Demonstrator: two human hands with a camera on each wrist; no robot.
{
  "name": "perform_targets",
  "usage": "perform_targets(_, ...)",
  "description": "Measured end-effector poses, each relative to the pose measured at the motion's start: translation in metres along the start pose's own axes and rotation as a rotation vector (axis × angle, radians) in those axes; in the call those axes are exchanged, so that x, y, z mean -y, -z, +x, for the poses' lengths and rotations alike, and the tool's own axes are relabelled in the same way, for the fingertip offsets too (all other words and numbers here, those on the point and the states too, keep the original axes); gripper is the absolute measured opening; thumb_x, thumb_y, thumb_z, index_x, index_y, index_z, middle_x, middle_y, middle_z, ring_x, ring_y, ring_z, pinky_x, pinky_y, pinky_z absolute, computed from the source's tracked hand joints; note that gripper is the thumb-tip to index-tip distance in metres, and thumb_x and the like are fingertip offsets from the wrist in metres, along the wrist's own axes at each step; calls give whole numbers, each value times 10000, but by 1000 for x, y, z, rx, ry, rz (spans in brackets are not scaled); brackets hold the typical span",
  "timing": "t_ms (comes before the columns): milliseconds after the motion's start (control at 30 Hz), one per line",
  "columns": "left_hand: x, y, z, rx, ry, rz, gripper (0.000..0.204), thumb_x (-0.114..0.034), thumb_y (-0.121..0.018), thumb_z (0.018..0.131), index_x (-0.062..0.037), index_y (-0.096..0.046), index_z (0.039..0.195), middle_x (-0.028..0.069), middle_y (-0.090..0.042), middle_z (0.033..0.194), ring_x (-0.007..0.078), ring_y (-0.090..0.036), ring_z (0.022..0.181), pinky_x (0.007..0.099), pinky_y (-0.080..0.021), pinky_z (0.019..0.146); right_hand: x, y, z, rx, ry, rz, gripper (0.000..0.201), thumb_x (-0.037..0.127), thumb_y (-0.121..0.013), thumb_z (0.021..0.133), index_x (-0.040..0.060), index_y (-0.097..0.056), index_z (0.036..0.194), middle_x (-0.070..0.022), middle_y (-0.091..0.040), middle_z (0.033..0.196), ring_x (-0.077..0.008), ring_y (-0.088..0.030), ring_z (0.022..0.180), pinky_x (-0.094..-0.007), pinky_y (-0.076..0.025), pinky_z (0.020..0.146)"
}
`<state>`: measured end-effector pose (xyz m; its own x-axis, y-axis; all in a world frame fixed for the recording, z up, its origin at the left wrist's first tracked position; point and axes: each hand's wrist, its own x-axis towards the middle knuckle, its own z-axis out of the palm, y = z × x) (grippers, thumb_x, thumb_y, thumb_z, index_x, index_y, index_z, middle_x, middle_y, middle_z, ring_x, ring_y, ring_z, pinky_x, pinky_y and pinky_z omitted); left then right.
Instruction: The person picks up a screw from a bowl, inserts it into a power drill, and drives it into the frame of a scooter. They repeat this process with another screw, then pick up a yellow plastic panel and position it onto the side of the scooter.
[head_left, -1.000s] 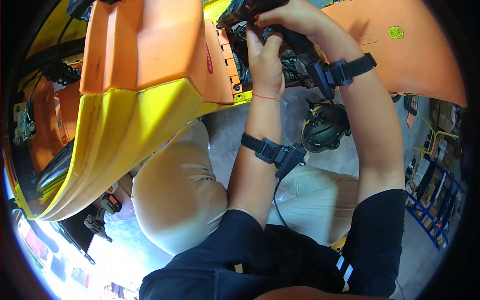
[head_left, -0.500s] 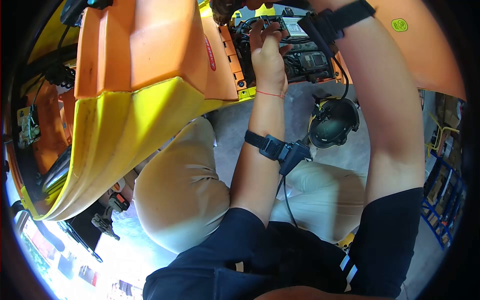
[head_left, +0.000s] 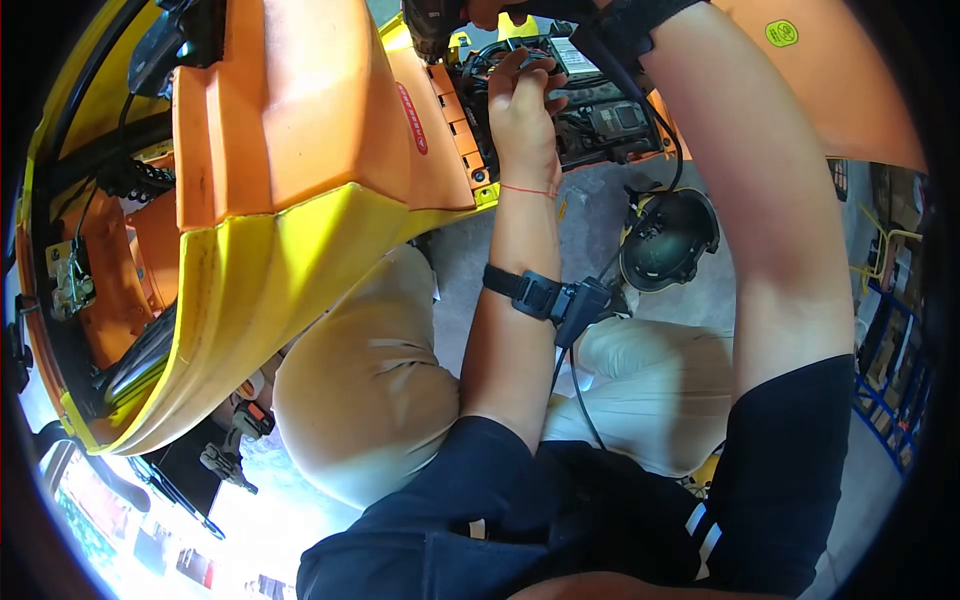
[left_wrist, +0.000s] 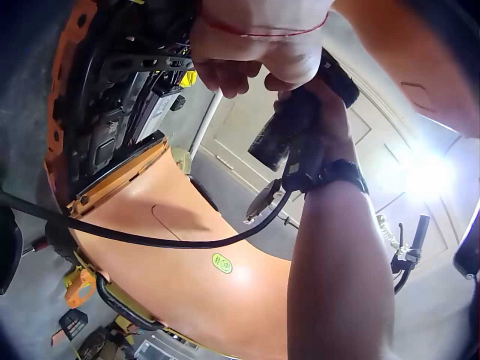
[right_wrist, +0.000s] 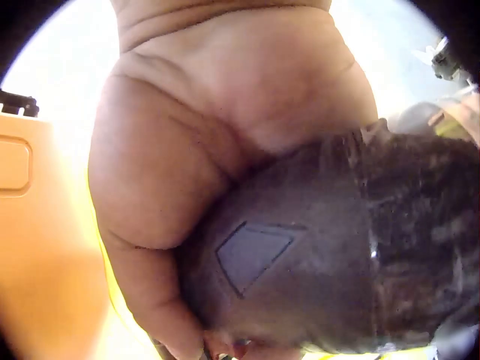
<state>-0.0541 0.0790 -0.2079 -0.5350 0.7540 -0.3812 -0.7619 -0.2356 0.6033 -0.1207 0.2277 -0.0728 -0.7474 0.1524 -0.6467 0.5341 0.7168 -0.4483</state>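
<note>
An orange and yellow vehicle body (head_left: 290, 200) lies opened up, with a compartment of black wiring and modules (head_left: 600, 110) exposed. My left hand (head_left: 520, 95) reaches up into it, fingers curled at the black wiring (head_left: 545, 62); in the left wrist view the left hand (left_wrist: 255, 56) sits beside the compartment (left_wrist: 127, 112). My right hand (head_left: 520, 8) is at the top edge and grips a dark power drill (head_left: 432, 25). The left wrist view shows the right hand (left_wrist: 319, 127) around the drill (left_wrist: 274, 142). In the right wrist view the palm (right_wrist: 225, 112) wraps the drill body (right_wrist: 322, 255).
A black helmet (head_left: 665, 240) lies on the concrete floor below the compartment. My knees (head_left: 370, 380) are bent under the yellow panel edge. Small tools (head_left: 235, 440) lie on the floor at lower left. A blue rack (head_left: 890, 390) stands at the right.
My right hand has lifted the drill up to the top edge of the view. My left hand left the drill, went to the compartment and curled its fingers at the wiring.
</note>
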Motion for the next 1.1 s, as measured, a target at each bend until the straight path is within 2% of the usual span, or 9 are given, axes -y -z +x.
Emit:
perform_targets(167, 0, 1, -2, -14, 8, 32, 372, -184, -581, 920, -57, -525, 1265, 79, -674, 1048, 175, -661, 925, 318, -490, 776, 14, 0, -13, -5, 36, 78, 167, 179, -664, 824, 114, -724, 965, -32, -658, 804, -140, -566, 679, -309, -479, 571)
perform_targets(300, -3, 4, -1, -24, 1, 34, 363, -180, -575, 919, -53, -529, 1257, 80, -677, 1038, 179, -666, 911, 319, -492, 766, 11, -2, 0, 21, 32, 83, 163, 200, -667, 828, 107, -720, 951, -27, -647, 791, -143, -561, 675, -314, -479, 575)
perform_targets(367, -4, 5, -1, -17, -13, 40, 361, -178, -570, 918, -51, -529, 1253, 80, -678, 1037, 182, -668, 907, 320, -494, 761, 19, 0, -11, 3, -92, 58, 168, 208, -668, 823, 105, -717, 947, -24, -642, 787, -145, -556, 670, -320, -478, 579)
perform_targets(400, -4, 5, -1, -15, -12, 39, 361, -178, -570, 918, -51, -529, 1253, 80, -678, 1037, 182, -668, 907, 320, -494, 761, 16, -1, -7, 2, -95, 58, 168, 208, -668, 823, 105, -717, 947, -24, -642, 787, -145, -556, 670, -320, -478, 579)
perform_targets(567, -8, 5, -2, -6, -3, 45, 362, -179, -559, 923, -54, -517, 1259, 78, -675, 1032, 179, -666, 912, 320, -497, 762, 8, -5, 5, -14, 32, 16, 159, 197, -658, 811, 101, -717, 923, -33, -639, 751, -150, -568, 671, -332, -482, 584)
perform_targets(900, -8, 5, -2, 4, -2, 31, 349, -166, -545, 929, -52, -510, 1257, 79, -670, 1020, 179, -659, 912, 307, -510, 749, -1, -10, 4, -28, 29, -31, 212, 207, -651, 808, 116, -744, 975, -54, -690, 798, -163, -613, 683, -344, -504, 587)
perform_targets(1000, -8, 6, -2, -5, 5, 34, 349, -163, -542, 932, -49, -508, 1259, 84, -670, 1024, 180, -658, 910, 310, -511, 754, 11, -8, -13, -70, 3, 28, 221, 201, -657, 787, 101, -751, 961, -70, -710, 816, -177, -637, 690, -345, -520, 600)
perform_targets(1067, -7, 6, -3, -4, 4, 38, 344, -163, -546, 932, -47, -513, 1255, 88, -670, 1028, 182, -658, 911, 310, -510, 758, 18, -8, -18, -139, -176, -38, 205, 195, -665, 764, 83, -757, 910, -82, -724, 823, -192, -658, 697, -350, -532, 609)
perform_targets(1100, -6, 7, -3, -4, 4, 37, 344, -163, -546, 932, -47, -513, 1255, 88, -670, 1028, 182, -658, 911, 310, -510, 758, 15, -9, -13, -139, -176, -38, 205, 195, -665, 764, 83, -757, 910, -82, -724, 823, -192, -658, 697, -350, -532, 609)
